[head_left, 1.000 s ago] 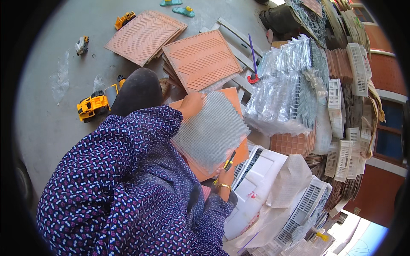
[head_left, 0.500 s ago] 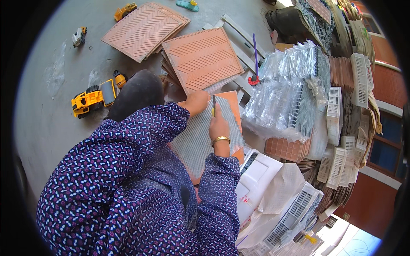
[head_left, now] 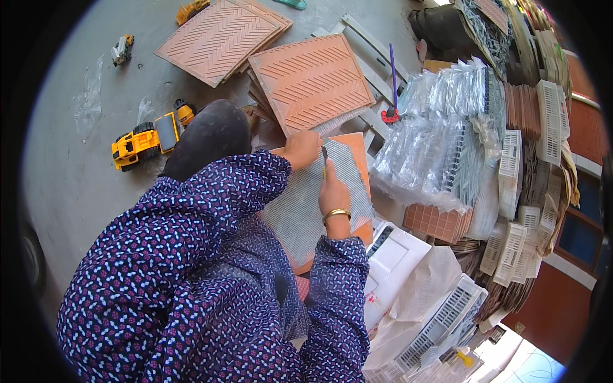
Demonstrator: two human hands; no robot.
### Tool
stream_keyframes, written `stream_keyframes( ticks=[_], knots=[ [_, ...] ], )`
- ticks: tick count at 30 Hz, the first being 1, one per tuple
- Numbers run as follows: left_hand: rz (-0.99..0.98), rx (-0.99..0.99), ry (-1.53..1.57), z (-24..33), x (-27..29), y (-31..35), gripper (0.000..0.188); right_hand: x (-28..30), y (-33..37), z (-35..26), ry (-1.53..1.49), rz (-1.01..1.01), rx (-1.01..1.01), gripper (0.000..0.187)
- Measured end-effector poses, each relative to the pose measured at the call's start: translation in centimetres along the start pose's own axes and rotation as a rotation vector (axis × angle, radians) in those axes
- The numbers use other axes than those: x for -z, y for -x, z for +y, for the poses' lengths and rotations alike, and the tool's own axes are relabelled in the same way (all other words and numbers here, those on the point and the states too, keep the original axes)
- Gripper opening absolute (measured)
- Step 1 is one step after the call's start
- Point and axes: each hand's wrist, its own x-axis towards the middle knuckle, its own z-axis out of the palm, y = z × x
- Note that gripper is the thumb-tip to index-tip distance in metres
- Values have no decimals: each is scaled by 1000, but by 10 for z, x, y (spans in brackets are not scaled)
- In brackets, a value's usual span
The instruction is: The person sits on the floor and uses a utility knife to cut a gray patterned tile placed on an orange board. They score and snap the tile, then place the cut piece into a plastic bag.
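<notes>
A square orange panel (head_left: pixel 361 153) lies in front of me, mostly covered by grey mesh (head_left: pixel 306 204). At the panel's far edge, my left hand (head_left: pixel 302 150) is closed with its fingers curled under; whatever they grip is hidden. My right hand (head_left: pixel 333 195) rests over the mesh, wrapped round a slim knife (head_left: pixel 325 154) with a dark blade and a bit of yellow on its handle. The blade points away from me, its tip close beside my left hand. A gold bangle (head_left: pixel 336 213) circles my right wrist.
Beyond the panel are stacks of orange patterned panels (head_left: pixel 313 83), (head_left: pixel 223 38). Toy trucks (head_left: pixel 137 147) stand on the grey floor at left. To the right are plastic-wrapped panels (head_left: pixel 421 153), white slatted crates (head_left: pixel 440 319) and a purple-handled tool (head_left: pixel 393 83).
The whole view has shifted slightly. The knife blade now leans a little to the left, and my right hand sits slightly nearer to me on the mesh. My left hand stays at the far edge.
</notes>
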Motion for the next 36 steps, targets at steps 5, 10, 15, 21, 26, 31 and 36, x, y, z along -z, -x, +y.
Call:
stream_keyframes(
  ticks=[5,10,15,21,26,31,36],
  knots=[
    [51,-34,-23,-5,-3,-1,13,-7,7,-1,-33,20,13,49],
    [56,-48,9,-5,-1,2,14,-5,16,-2,-47,-16,5,52],
    [25,-57,41,-5,2,5,15,-4,22,-3,-90,-41,-40,54],
    [6,-73,83,-6,3,5,12,-5,27,2,-115,-40,-17,53],
    [-27,-199,111,-11,6,5,9,-16,29,14,-371,-2,-32,56],
    [-127,-312,98,-15,10,-1,6,-8,14,7,-486,-76,-101,55],
    [-53,-275,214,-18,7,3,6,-12,24,0,-748,-121,-183,51]
  ],
)
